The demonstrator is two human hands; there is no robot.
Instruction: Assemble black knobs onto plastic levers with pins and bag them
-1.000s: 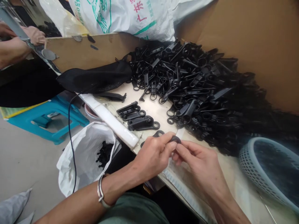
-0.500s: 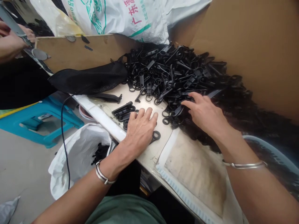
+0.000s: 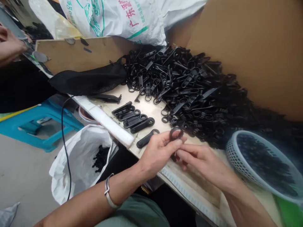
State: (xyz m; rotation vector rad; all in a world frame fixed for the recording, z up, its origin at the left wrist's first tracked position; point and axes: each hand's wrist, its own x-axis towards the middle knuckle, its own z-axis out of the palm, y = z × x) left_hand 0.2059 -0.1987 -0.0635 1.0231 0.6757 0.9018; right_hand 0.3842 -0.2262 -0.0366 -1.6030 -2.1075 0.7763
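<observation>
My left hand (image 3: 161, 148) is closed around a black plastic part with a ring end (image 3: 176, 134); the ring sticks up past the thumb. My right hand (image 3: 201, 157) meets it from the right, its thumb and fingers pinched at the lower portion of the same part, which the fingers mostly cover. Left of my hands, a single black ring-ended arm (image 3: 148, 138) lies on the table. Beyond it, several similar black arms (image 3: 134, 119) are lined up side by side near the edge.
A large heap of black plastic parts (image 3: 184, 78) covers the table's back. A blue-grey plastic basket (image 3: 236, 157) stands at right. A white-lined bin (image 3: 71, 164) sits below the left edge, near a blue stool (image 3: 54, 126). Another person's hand (image 3: 11, 47) shows at far left.
My right hand has left the heap and come down toward me. My left hand has lifted off the row of arms and moved right; both hands now meet on a black part.
</observation>
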